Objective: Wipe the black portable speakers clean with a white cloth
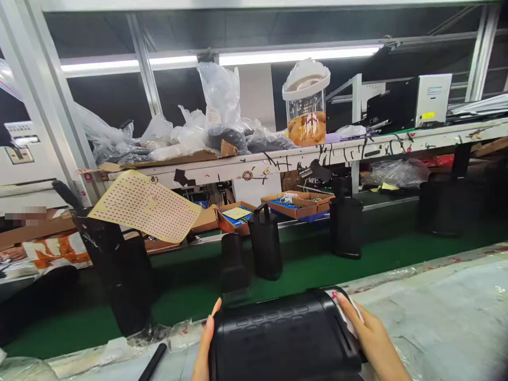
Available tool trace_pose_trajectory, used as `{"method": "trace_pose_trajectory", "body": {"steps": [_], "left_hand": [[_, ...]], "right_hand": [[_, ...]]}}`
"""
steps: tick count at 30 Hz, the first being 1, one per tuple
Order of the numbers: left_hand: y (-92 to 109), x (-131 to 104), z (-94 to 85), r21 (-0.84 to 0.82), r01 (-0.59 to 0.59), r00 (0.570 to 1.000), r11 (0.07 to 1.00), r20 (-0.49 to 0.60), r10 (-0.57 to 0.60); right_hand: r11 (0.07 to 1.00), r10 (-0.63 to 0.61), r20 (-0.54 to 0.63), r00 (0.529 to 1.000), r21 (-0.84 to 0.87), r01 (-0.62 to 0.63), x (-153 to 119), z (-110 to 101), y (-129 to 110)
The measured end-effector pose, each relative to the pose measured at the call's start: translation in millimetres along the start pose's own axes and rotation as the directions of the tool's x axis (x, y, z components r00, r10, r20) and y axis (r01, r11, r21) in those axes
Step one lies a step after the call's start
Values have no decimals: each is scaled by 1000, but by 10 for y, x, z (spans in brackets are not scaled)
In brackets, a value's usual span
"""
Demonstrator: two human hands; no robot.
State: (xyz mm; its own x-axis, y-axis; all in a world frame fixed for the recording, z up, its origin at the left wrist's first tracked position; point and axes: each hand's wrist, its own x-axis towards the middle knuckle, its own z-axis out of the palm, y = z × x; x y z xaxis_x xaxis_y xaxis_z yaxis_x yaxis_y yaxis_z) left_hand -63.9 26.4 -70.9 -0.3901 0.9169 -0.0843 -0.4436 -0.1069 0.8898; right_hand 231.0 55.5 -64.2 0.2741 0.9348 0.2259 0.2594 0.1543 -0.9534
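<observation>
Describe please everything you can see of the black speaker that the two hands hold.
The black speaker lies on its side at the near edge of the workbench, long axis left to right. Its body looks like matte black plastic, rounded, with a row of raised buttons along the top. The left hand presses its left end; the right hand holds its right end, where something white shows. Its lower part is out of frame.

Strip light (222, 58) above cluttered shelf (317, 153), green belt (301, 264)
</observation>
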Motion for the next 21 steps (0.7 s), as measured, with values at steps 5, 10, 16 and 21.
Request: {"method": "trace_pose_trajectory", "body": {"steps": [5, 10, 16, 21], "left_hand": [[-392, 413, -351, 93, -93, 995, 991, -34, 97], [-554, 464, -478, 121, -134, 990, 984, -21, 137], [-581, 389, -485, 143, -147, 989, 979, 3, 148], [-547, 396, -496, 165, -127, 992, 978, 8, 128]], "right_hand": [[997, 56, 230, 972, -71, -40, 39, -62, 269], [967, 67, 44, 997, -250, -53, 67, -432, 160], [562, -725, 143, 674, -443, 699, -245, -114, 38], [217, -799, 363, 479, -569, 793, -544, 89, 274]]}}
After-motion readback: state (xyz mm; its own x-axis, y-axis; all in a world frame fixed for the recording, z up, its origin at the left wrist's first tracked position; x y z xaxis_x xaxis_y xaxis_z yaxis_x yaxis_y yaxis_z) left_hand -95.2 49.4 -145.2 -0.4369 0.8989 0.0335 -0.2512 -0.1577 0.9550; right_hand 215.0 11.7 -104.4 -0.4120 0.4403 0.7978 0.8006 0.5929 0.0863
